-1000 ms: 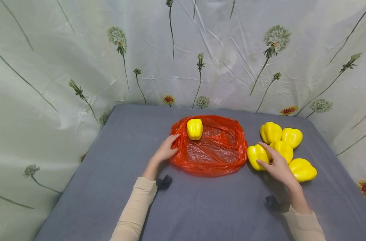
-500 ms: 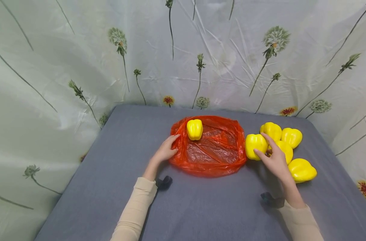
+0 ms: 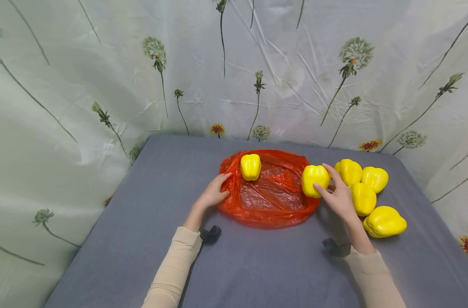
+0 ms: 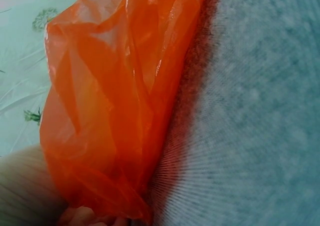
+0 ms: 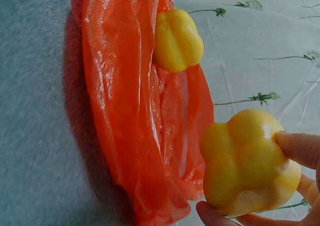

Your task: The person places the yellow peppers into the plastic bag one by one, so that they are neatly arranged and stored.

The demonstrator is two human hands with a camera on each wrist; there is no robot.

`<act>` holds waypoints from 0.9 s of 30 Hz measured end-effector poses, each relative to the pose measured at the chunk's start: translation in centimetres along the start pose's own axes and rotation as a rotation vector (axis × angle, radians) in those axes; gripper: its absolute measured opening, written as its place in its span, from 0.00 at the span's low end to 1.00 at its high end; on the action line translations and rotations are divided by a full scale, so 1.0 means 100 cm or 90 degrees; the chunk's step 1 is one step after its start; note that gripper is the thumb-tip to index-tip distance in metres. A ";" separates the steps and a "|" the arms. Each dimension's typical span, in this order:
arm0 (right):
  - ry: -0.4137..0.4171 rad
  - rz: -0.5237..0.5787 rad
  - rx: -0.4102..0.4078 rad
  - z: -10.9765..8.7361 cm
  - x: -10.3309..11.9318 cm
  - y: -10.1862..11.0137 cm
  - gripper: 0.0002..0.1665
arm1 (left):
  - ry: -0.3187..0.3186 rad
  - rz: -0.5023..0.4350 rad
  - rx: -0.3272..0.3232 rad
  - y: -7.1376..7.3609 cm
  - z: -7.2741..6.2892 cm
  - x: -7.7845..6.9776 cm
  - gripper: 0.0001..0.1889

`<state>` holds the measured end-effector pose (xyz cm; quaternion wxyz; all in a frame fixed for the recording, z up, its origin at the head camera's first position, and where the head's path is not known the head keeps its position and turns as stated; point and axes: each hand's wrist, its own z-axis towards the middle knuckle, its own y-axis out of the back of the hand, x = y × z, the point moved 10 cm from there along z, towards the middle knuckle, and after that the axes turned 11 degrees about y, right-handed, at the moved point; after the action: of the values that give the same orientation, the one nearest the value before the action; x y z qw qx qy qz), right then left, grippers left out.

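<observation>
Glossy, smooth peppers (image 3: 315, 181), thin, shiny, crinkled plastic bag (image 3: 265, 220), bench (image 3: 265, 269) surface of matt, slightly rough cloth, satiny, creased curtain (image 3: 288, 81), matt cloth sleeves (image 3: 174, 267)

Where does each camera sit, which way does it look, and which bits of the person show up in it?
Head: on the person's head, looking forward and down at the red bag and grey table; left grip, right grip and both sleeves show.
Left wrist: on that wrist, looking closely at the bag's side, flowery curtain at left; part of the left grip shows.
Right wrist: on that wrist, looking at the held yellow pepper; right grip's fingers show.
Shared: head and right wrist both show that pepper and another pepper in the bag's mouth.
</observation>
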<state>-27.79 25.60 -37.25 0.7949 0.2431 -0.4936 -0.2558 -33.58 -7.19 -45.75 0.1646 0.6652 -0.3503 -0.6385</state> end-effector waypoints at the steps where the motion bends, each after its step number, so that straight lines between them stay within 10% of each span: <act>1: -0.001 0.006 0.001 0.001 0.000 -0.001 0.38 | 0.001 0.001 0.000 0.000 0.000 0.000 0.32; 27: -0.046 0.073 0.066 0.035 -0.003 -0.055 0.40 | 0.003 0.001 0.008 0.000 0.000 -0.001 0.32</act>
<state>-32.03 21.15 -39.60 0.7763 0.2454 -0.5478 -0.1925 -33.53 -7.13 -45.62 0.1614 0.6678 -0.3544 -0.6343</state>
